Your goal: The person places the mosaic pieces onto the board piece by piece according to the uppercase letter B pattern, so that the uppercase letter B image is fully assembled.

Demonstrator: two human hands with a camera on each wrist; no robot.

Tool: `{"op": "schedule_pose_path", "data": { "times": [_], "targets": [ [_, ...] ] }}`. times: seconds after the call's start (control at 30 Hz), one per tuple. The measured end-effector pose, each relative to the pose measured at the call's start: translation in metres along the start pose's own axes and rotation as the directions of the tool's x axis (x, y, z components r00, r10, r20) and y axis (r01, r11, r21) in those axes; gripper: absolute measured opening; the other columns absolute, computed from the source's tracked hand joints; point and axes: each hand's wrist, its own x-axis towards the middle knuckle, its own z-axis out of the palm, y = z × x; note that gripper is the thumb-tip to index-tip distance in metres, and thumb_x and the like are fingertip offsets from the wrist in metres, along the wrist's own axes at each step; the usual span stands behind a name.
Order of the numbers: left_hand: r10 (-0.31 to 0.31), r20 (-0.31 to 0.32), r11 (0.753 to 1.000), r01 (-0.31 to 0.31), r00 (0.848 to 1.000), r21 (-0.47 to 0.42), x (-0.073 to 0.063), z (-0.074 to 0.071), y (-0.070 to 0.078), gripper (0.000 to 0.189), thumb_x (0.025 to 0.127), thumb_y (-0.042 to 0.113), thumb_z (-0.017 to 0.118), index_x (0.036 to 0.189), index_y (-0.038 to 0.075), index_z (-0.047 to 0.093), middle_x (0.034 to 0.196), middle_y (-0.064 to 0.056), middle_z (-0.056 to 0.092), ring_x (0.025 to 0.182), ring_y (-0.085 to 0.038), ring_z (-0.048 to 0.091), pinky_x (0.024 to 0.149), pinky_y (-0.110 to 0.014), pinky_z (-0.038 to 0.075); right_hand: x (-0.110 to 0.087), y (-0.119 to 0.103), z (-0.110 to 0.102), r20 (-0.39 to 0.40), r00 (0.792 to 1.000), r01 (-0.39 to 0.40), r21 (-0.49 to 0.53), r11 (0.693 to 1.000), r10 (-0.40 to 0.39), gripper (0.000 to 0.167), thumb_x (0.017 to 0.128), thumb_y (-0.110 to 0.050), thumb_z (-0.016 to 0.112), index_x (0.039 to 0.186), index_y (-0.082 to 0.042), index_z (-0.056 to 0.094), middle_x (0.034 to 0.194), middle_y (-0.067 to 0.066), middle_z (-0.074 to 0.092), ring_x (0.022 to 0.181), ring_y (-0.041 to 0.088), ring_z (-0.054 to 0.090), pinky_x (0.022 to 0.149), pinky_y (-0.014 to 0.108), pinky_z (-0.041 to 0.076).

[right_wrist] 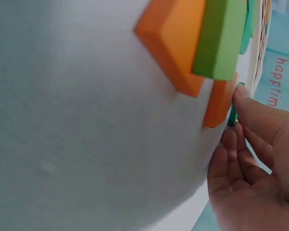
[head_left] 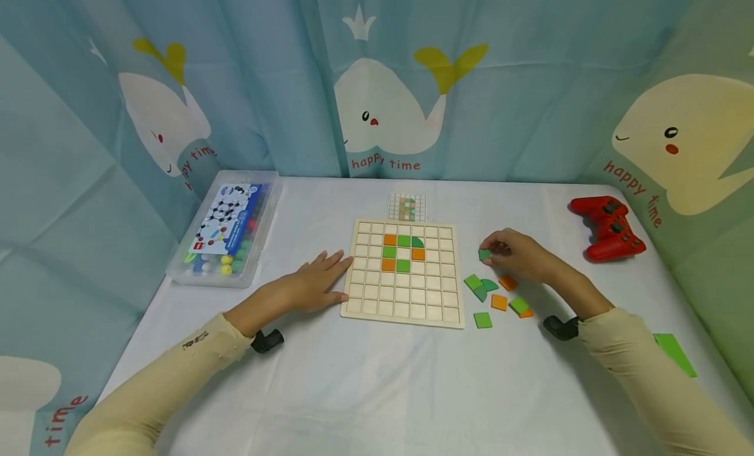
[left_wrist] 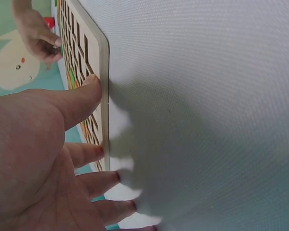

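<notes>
A wooden grid board (head_left: 432, 312) lies on the table, with several orange and green tiles and a dark green rounded piece (head_left: 417, 242) set in its upper cells. My left hand (head_left: 315, 282) rests at the board's left edge, fingers spread; the left wrist view shows its thumb (left_wrist: 86, 98) on the rim. To the right of the board, my right hand (head_left: 521, 254) pinches a dark green piece (head_left: 484, 254) between thumb and fingers, partly hiding it. Just below that hand are loose tiles, among them a green square (head_left: 483, 320) and an orange square (head_left: 499, 302).
A small pattern card (head_left: 396, 206) lies behind the board. At the left stands a clear plastic box (head_left: 235, 277) of coloured balls. A red game controller (head_left: 609, 228) sits at the far right, and a green sheet (head_left: 674, 352) lies by the right sleeve. Curtains (head_left: 518, 129) enclose the table.
</notes>
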Motion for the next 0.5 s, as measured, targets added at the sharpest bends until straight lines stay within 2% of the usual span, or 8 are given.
{"op": "schedule_pose_path", "data": {
  "times": [0.27, 0.5],
  "targets": [
    [0.014, -0.001, 1.000, -0.014, 1.000, -0.001, 0.001, -0.001, -0.001, 0.082, 0.108, 0.047, 0.057, 0.171, 0.014, 0.016, 0.177, -0.016, 0.011, 0.161, -0.047, 0.008, 0.125, -0.070, 0.019, -0.002, -0.006, 0.003, -0.019, 0.999, 0.029, -0.025, 0.999, -0.030, 0.027, 0.102, -0.013, 0.072, 0.122, 0.003, 0.067, 0.117, 0.017, 0.064, 0.108, 0.030, 0.060, 0.099, 0.051, 0.051],
    [0.009, 0.001, 1.000, -0.009, 1.000, 0.005, 0.000, -0.001, 0.000, 0.083, 0.108, 0.047, 0.058, 0.171, 0.014, 0.015, 0.177, -0.016, 0.010, 0.162, -0.047, 0.008, 0.125, -0.069, 0.019, 0.003, -0.043, 0.016, -0.021, 0.991, 0.127, -0.044, 0.991, -0.128, 0.024, 0.101, -0.010, 0.073, 0.121, 0.001, 0.068, 0.116, 0.014, 0.064, 0.106, 0.027, 0.060, 0.099, 0.050, 0.053]
  ]
}}
